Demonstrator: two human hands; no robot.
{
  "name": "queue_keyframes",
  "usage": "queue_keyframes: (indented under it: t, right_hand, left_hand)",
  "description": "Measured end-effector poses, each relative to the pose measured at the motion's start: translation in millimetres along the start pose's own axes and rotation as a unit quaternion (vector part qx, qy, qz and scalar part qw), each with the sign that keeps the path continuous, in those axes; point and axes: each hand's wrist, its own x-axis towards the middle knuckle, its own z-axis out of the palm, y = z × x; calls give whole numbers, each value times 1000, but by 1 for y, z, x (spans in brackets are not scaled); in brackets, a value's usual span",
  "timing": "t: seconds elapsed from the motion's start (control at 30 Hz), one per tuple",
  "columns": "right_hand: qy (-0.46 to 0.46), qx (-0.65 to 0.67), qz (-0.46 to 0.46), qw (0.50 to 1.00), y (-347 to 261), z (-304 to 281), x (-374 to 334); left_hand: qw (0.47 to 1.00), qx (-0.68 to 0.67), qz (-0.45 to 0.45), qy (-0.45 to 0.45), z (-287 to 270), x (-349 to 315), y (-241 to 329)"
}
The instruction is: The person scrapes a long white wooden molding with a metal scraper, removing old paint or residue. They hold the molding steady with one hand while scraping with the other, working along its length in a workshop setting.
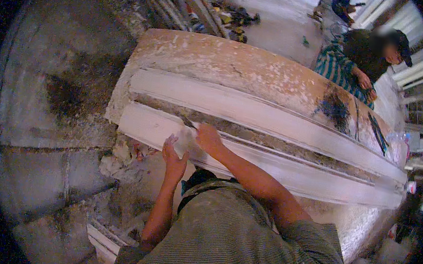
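Two long white moulding strips lie side by side on a wide, white-spattered table. My left hand (172, 152) is at the near edge of the nearer strip (145, 123), thumb and fingers apart, beside a pale, blurred patch (186, 140) whose nature I cannot make out. My right hand (208, 138), just to the right, is closed over the strip's far edge. From its fingers a thin dark-tipped tool (188, 122) points away to the left; its handle is hidden. Beyond it runs the farther strip (185, 86), with a dirty gap between the two.
The brown tabletop (203, 52) carries a dark clump (336, 109) and a long dark tool (378, 133) at the right. A person in a dark top (371, 53) is beyond the far right edge. Rubble (125, 157) lies near the left end.
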Motion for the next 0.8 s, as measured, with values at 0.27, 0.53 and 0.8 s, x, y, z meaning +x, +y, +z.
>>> queue_keyframes:
  t: [0.27, 0.53, 0.8]
  right_hand:
    - [-146, -196, -86, 966, -35, -41, 34]
    - [-307, -304, 16, 902, -28, -170, -29]
    - [-161, -276, -260, 911, -168, 41, 189]
  left_hand:
    - [991, -11, -116, 72, -41, 4, -61]
    - [989, 86, -104, 65, -46, 12, -90]
    - [984, 145, -106, -14, -69, 26, -82]
